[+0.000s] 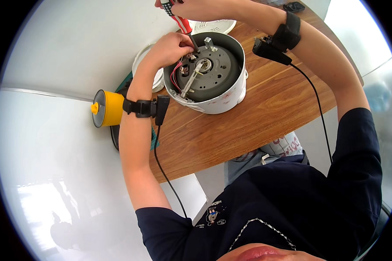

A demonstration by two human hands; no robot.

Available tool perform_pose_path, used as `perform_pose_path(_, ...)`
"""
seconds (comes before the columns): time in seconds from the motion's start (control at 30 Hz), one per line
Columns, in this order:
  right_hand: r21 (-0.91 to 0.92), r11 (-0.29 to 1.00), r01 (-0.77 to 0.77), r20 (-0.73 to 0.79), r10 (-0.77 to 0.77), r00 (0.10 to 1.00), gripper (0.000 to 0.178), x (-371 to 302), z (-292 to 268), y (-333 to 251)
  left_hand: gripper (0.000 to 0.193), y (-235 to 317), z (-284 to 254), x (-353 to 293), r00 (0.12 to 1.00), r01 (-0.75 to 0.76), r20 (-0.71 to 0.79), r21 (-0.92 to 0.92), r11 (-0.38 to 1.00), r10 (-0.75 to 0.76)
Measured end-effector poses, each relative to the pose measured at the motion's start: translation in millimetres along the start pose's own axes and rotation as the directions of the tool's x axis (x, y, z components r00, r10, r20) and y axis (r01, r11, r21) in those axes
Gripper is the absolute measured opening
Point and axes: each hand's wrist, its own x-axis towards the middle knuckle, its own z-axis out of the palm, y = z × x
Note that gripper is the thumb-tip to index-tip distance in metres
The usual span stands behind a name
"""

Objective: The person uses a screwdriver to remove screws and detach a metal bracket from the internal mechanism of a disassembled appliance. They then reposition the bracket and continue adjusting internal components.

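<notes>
A white rice cooker body (225, 103) with a pale floral print stands on the table with its grey inner metal plate (220, 73) exposed. My right hand (195, 9), at the top edge of the view, is closed around the red-and-black handle of a screwdriver (184, 26). Its shaft slants down to the plate's far left part. Beside the tip, my left hand (170, 47) has its fingers pinched together; what they hold is hidden. Red and pink wires (174, 77) run just below them. A metal strip (191, 81) crosses the plate, and a small bracket (210, 44) stands upright on it.
Behind the cooker lies a white vented cover (215, 27). A white round container (158, 81) sits at its left, near a yellow cylinder with a knob (113, 108) and a green mat (155, 139). A black object (294, 6) rests at the wooden table's (270, 98) far edge. Cables trail from both forearm straps.
</notes>
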Motion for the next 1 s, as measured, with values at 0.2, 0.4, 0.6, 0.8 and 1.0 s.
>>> perform_pose_path(0.2,-0.219,0.955,0.201,-0.082,-0.223,0.971,0.043,10.5,15.3,19.2,0.022,0.2,-2.7,-1.1,1.000,-0.023,0.015,0.005,1.000,0.023)
perform_pose_path(0.4,-0.318,0.947,0.036,0.051,-0.021,0.998,0.038,15.5,-9.3,5.3,0.024,11.1,0.7,16.6,0.997,-0.069,0.041,-0.041,0.997,0.070)
perform_pose_path(0.6,-0.608,0.776,0.166,0.303,0.034,0.952,0.040,24.3,-4.3,-26.4,0.024,-3.5,-5.1,-9.6,0.998,0.019,0.056,-0.035,0.999,-0.017)
perform_pose_path(0.8,-0.586,0.788,0.189,0.386,0.066,0.920,0.040,26.2,-18.4,-29.4,0.024,6.1,-7.0,6.1,0.996,-0.033,0.079,0.019,0.999,0.032)
perform_pose_path(1.0,-0.549,0.809,0.210,0.425,0.053,0.904,0.040,30.3,-16.7,-31.8,0.024,-1.4,-6.5,4.2,0.995,-0.064,0.073,0.016,0.998,0.063)
